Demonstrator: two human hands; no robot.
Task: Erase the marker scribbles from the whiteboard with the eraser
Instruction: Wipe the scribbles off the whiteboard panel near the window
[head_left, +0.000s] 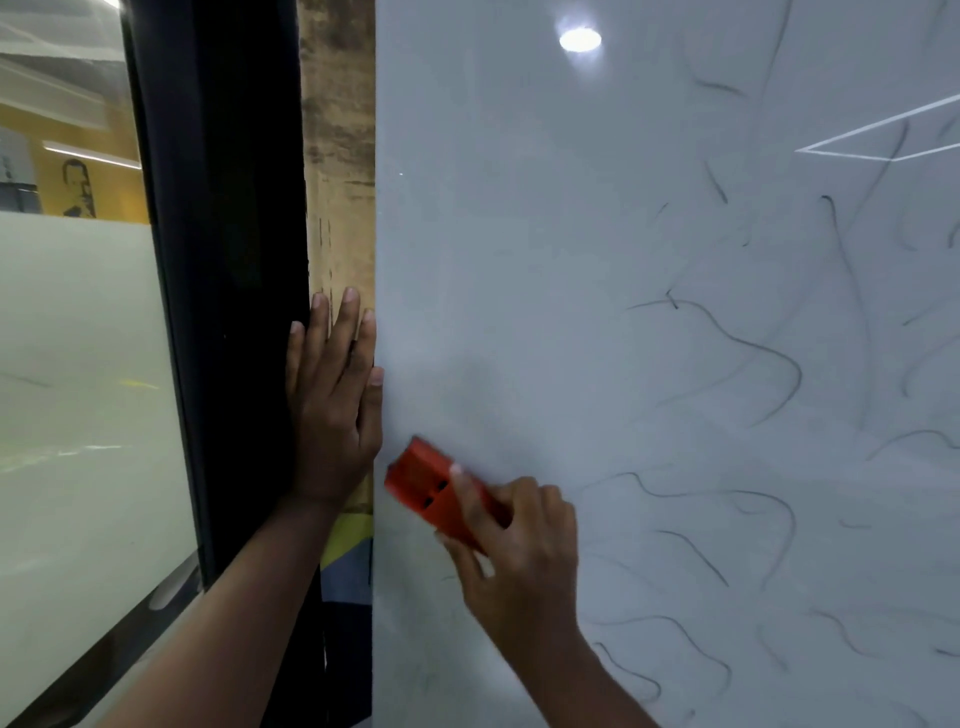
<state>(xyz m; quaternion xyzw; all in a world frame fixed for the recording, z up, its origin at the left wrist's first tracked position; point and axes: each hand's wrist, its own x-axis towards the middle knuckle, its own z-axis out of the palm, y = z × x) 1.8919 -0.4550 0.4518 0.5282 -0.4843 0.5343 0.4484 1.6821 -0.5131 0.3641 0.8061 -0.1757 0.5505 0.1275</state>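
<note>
A glossy whiteboard (519, 234) fills the right two thirds of the view. Thin black marker scribbles (748, 353) run over its right half, and its left part looks wiped with faint grey smears. My right hand (519, 545) grips a red eraser (421, 478) and presses it flat on the board near the lower left edge. My left hand (332, 405) lies flat with fingers spread on the wall strip beside the board's left edge, its thumb touching that edge.
A tan wall strip (337, 156) borders the whiteboard on the left. Beside it stands a black frame (223, 260) holding a frosted glass pane (78, 364). A ceiling light reflects on the board (579, 39).
</note>
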